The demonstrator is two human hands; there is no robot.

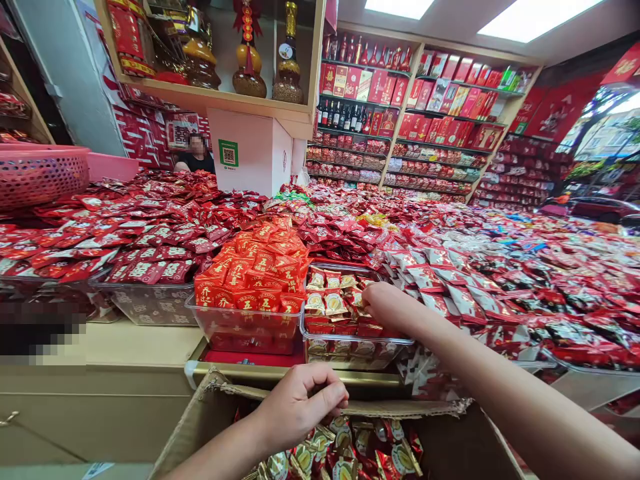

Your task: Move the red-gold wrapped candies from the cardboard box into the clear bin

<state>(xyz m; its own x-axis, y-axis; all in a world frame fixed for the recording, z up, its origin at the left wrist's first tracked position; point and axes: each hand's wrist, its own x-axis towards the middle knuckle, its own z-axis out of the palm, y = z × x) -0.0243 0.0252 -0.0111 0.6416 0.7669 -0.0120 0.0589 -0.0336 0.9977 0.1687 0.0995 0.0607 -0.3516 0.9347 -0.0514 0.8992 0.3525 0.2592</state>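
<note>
My left hand [307, 405] hangs over the near edge of an open cardboard box [450, 440], its fingers curled in; whatever it may hold is hidden. Red and gold wrapped candies [345, 443] lie loose inside that box. Farther forward, my right hand [383, 307] reaches to the right side of a clear plastic bin [350, 347], where similar candies [335, 303] sit in rows. Its fingertips are bent down among the wrappers, and their grip cannot be made out. Directly left stands a clear bin [245, 327] heaped with orange-red packets [260, 267].
Heaped red packets [165, 233] spread left, and white-red ones [450, 287] right. A white box with a QR code [245, 150] stands behind, beneath a shelf with bottles [200, 100]. A pink basket [45, 173] is at far left. A person [197, 157] is in the back.
</note>
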